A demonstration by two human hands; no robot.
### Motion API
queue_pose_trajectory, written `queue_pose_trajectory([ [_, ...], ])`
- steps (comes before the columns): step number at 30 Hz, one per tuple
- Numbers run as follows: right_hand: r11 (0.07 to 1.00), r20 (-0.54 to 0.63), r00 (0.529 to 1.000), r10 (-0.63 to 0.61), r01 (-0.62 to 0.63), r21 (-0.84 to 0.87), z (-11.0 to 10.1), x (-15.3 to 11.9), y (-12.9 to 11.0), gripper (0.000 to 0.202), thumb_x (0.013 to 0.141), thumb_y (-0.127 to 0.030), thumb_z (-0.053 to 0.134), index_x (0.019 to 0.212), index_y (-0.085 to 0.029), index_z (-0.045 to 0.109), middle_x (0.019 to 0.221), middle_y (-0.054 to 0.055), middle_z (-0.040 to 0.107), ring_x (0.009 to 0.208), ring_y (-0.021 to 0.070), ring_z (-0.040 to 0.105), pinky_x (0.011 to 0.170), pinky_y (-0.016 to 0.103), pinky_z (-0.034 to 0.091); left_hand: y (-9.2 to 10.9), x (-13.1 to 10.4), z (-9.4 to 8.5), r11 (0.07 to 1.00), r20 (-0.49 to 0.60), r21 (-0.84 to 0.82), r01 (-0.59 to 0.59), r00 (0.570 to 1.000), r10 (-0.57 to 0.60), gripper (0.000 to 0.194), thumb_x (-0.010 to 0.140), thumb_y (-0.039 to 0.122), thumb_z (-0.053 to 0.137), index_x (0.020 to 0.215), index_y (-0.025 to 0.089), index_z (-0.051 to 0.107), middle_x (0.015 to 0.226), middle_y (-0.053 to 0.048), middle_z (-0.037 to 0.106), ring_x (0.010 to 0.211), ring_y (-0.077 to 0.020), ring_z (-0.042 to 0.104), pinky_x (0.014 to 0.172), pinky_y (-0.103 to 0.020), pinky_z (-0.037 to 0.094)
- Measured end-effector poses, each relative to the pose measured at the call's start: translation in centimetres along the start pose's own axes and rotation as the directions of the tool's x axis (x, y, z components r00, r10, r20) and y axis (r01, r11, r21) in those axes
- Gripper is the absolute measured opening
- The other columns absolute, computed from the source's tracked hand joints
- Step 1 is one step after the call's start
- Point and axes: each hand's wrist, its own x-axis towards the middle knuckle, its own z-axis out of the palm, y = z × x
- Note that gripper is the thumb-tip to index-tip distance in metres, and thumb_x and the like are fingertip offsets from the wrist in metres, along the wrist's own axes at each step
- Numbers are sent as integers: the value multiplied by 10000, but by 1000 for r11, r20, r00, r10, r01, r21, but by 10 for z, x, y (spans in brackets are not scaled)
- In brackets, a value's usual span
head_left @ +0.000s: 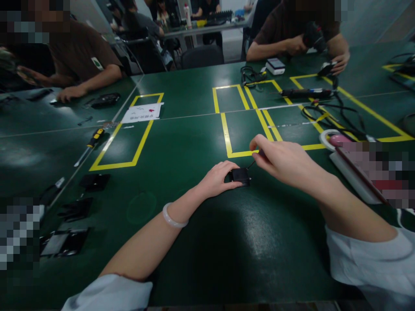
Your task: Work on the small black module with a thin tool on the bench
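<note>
On the green table, my left hand (223, 178) is closed around a small black box-shaped part (240, 176), thumb along its near side and fingers behind it. A small shiny point shows at the part's right edge. My right hand (275, 156) is pinched around a thin dark rod-like tool (251, 165), whose lower end slants down to the part's upper right corner. Most of the tool is hidden by the fingers, so its exact kind does not show.
A yellow-handled screwdriver (96, 137) and several black parts (94, 182) lie at left. Yellow tape (136, 154) marks rectangles on the table. Further right are a power screwdriver (306, 93) and cables. Co-workers sit opposite; one holds a black drill-like tool (314, 36).
</note>
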Motion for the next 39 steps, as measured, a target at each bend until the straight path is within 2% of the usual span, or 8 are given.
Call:
queue_pose_trajectory([
  [3, 1000, -5, 1000, -3, 3, 14, 0, 0, 0, 210, 907, -296, 416, 1085, -211, 488, 836, 27, 700, 669, 185, 620, 520, 269, 250, 0, 0, 1, 1000, -3, 4, 5, 1000, -5, 423, 860, 473, 609, 1180, 203, 546, 1146, -91, 599, 1068, -246, 556, 935, -386, 437],
  [8, 999, 21, 1000, 19, -18, -30, -1, 1, 0, 250, 952, -393, 363, 1018, -213, 523, 747, 25, 687, 639, 197, 616, 525, 275, 245, 0, 0, 2, 1000, -8, 8, 6, 1000, -6, 433, 860, 475, 609, 1184, 196, 543, 1147, -94, 598, 1065, -245, 555, 932, -378, 441],
  [11, 998, 30, 999, 29, -27, -62, -1, 2, 1, 248, 959, -367, 349, 1002, -213, 538, 723, 25, 681, 624, 197, 610, 520, 278, 235, 1, 0, 1, 1000, -4, 16, 12, 1000, -12, 426, 859, 466, 614, 1183, 197, 546, 1154, -96, 596, 1070, -248, 554, 934, -379, 440],
  [18, 1000, 4, 1000, -6, 6, -15, 0, 1, 2, 220, 935, -323, 382, 1048, -210, 533, 788, 24, 696, 641, 179, 609, 519, 273, 245, 2, 0, 0, 1000, -6, 11, 5, 1000, -5, 423, 863, 463, 610, 1184, 197, 542, 1149, -93, 596, 1071, -242, 555, 936, -372, 437],
  [24, 986, 33, 999, 9, -4, -164, -3, 0, -2, 361, 968, -403, 293, 929, -204, 592, 674, 47, 673, 584, 186, 592, 518, 286, 206, 2, 0, 0, 1000, -4, 5, 10, 1000, -10, 422, 858, 470, 611, 1172, 196, 541, 1152, -93, 598, 1072, -248, 554, 929, -385, 440],
  [29, 992, 21, 1000, -21, 23, -125, -2, -1, -3, 291, 957, -337, 318, 1063, -198, 550, 714, 36, 685, 579, 183, 596, 507, 277, 210, 1, 0, 1, 1000, -5, 2, 26, 1000, -26, 409, 853, 459, 622, 1165, 205, 547, 1143, -85, 598, 1063, -244, 556, 927, -383, 439],
  [33, 997, 19, 1000, -6, 7, -71, -2, -1, -3, 281, 947, -346, 351, 1114, -195, 519, 752, 32, 695, 619, 194, 619, 510, 278, 222, 0, 0, 2, 1000, -13, 5, 12, 1000, -12, 417, 856, 459, 620, 1175, 201, 543, 1140, -81, 597, 1054, -234, 556, 931, -370, 435],
  [39, 990, 34, 999, 23, -18, -140, -3, 1, -2, 338, 962, -432, 326, 944, -200, 570, 703, 50, 682, 610, 202, 617, 517, 283, 201, 2, -1, 0, 1000, 0, 13, 11, 1000, -11, 426, 868, 475, 599, 1183, 195, 538, 1150, -89, 596, 1076, -242, 549, 938, -372, 432],
])
